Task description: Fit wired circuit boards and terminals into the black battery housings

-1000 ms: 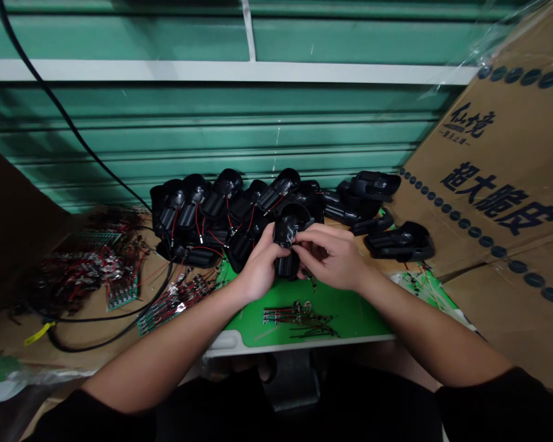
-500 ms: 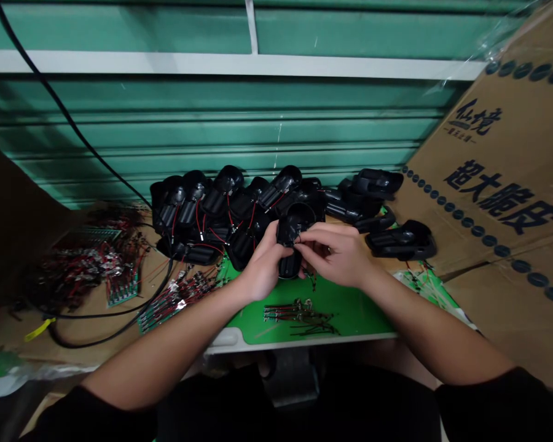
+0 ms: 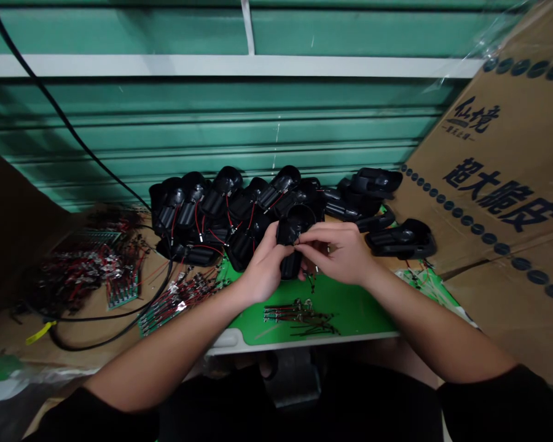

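Above the green board, my left hand is closed on a black plastic housing with a round cup at its far end. My right hand pinches at the middle of that housing, thumb and forefinger together on a thin piece, perhaps a wire end, too small to make out. A short dark lead hangs below the right fingers. On the board just in front of the hands lies a small bundle of wired parts with red and black leads.
Similar black housings with red wires crowd the back, and more sit at right. Heaps of wired circuit strips lie at left beside a looped black cable. A cardboard box stands at right, a green corrugated wall behind.
Both hands stay at the same spot on the housing, with only slight finger movement. The housing tilts a little, and the view shifts slightly.
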`<state>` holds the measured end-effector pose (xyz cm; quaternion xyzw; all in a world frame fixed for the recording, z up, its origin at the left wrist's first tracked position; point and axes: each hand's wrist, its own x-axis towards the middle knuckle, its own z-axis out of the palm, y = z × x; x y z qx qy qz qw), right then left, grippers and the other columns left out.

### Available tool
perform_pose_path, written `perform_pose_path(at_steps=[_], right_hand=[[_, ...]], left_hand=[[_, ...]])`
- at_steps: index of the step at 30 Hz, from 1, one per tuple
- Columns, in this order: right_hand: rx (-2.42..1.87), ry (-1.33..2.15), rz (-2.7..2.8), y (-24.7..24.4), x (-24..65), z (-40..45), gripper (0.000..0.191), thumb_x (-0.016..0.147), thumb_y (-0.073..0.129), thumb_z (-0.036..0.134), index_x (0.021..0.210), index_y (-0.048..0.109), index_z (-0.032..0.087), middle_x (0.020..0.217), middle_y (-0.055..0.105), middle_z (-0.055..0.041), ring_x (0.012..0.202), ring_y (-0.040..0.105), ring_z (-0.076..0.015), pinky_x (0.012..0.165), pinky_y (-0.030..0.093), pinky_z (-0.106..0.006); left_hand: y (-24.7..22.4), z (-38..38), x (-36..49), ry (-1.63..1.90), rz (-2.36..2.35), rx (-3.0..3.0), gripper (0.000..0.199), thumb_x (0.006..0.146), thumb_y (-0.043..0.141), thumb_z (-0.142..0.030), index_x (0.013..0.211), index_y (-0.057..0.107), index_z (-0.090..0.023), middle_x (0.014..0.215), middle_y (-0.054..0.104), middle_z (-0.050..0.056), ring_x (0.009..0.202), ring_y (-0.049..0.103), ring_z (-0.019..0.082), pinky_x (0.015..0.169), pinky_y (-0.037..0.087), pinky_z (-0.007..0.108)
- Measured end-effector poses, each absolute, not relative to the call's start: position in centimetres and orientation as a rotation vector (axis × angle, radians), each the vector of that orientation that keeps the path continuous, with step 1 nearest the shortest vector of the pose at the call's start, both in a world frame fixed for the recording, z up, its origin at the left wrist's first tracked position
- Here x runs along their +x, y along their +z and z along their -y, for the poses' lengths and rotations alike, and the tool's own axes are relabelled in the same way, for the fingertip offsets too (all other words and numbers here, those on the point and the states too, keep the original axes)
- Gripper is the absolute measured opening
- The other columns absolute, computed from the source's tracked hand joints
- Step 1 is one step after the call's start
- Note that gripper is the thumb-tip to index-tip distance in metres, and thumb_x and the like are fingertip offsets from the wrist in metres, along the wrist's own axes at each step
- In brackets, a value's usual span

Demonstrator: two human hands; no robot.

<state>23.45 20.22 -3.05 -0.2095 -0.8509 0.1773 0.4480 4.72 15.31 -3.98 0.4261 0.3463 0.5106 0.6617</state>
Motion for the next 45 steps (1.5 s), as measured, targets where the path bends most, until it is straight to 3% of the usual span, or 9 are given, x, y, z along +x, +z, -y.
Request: perform_pose_path(at_steps=[3, 8, 12, 19, 30, 39, 45], right_hand=[[-0.589, 0.653, 2.011, -2.8, 23.5, -20.0, 0.017, 0.101, 0.076, 0.029, 0.104, 0.084, 0.014, 0.083, 0.073, -0.0034, 0.062, 0.064, -0.0065, 0.058, 0.052, -0.019], [-0.875, 0.978, 1.8, -3.0, 23.0, -19.5, 0.037, 0.101, 0.074, 0.048, 0.091, 0.071, 0.012, 0.073, 0.07, -0.0062, 0.055, 0.061, -0.0091, 0.05, 0.048, -0.02], [-0.958, 1.17, 1.785, -3.4, 22.4, -19.4, 0.044, 0.096, 0.077, 0.055, 0.096, 0.066, 0.012, 0.072, 0.07, -0.0054, 0.053, 0.064, -0.0112, 0.046, 0.046, -0.019], [-0.885, 1.514, 1.656, -3.1, 21.9, -19.2, 0.052, 0.086, 0.087, 0.057, 0.089, 0.063, 0.012, 0.065, 0.062, -0.0008, 0.048, 0.062, -0.0118, 0.042, 0.045, -0.018], [-0.844, 1.491, 1.74, -3.4, 22.0, -19.1, 0.047, 0.093, 0.081, 0.053, 0.082, 0.063, 0.011, 0.06, 0.06, 0.0, 0.045, 0.054, -0.0063, 0.043, 0.043, -0.016], [-0.823, 1.478, 1.752, -3.6, 22.1, -19.2, 0.044, 0.094, 0.079, 0.049, 0.079, 0.062, 0.011, 0.06, 0.059, -0.0004, 0.045, 0.052, -0.0056, 0.043, 0.041, -0.015], [-0.809, 1.478, 1.774, -3.7, 22.2, -19.2, 0.044, 0.094, 0.079, 0.049, 0.08, 0.062, 0.011, 0.06, 0.058, 0.0, 0.046, 0.053, -0.006, 0.043, 0.041, -0.016]], left_hand=[[-3.8, -15.4, 4.7, 1.179, -0.783, 0.97, 0.056, 0.08, 0.072, -0.032, 0.128, 0.044, -0.02, 0.098, 0.071, 0.002, 0.071, 0.071, 0.015, 0.056, 0.054, 0.025], [-3.4, -15.4, 4.5, 1.172, -0.795, 0.994, 0.056, 0.082, 0.074, -0.037, 0.125, 0.042, -0.021, 0.087, 0.069, -0.001, 0.061, 0.068, 0.014, 0.056, 0.055, 0.026], [-3.4, -15.4, 4.5, 1.197, -0.838, 1.011, 0.055, 0.083, 0.073, -0.037, 0.126, 0.042, -0.022, 0.087, 0.068, -0.002, 0.059, 0.065, 0.012, 0.053, 0.053, 0.024], [-4.1, -15.6, 4.8, 1.211, -0.805, 0.964, 0.052, 0.082, 0.073, -0.035, 0.125, 0.047, -0.021, 0.109, 0.071, 0.004, 0.08, 0.073, 0.017, 0.057, 0.056, 0.025], [-4.7, -15.5, 4.6, 1.204, -0.805, 1.072, 0.053, 0.088, 0.07, -0.039, 0.131, 0.045, -0.021, 0.116, 0.069, 0.006, 0.085, 0.072, 0.017, 0.06, 0.056, 0.026], [-4.5, -15.3, 4.5, 1.248, -0.852, 1.136, 0.047, 0.09, 0.07, -0.04, 0.127, 0.048, -0.019, 0.108, 0.067, 0.005, 0.086, 0.069, 0.015, 0.06, 0.055, 0.024], [-5.2, -15.3, 4.5, 1.193, -0.78, 1.151, 0.052, 0.095, 0.067, -0.042, 0.136, 0.044, -0.02, 0.123, 0.067, 0.009, 0.087, 0.073, 0.017, 0.058, 0.059, 0.027]])
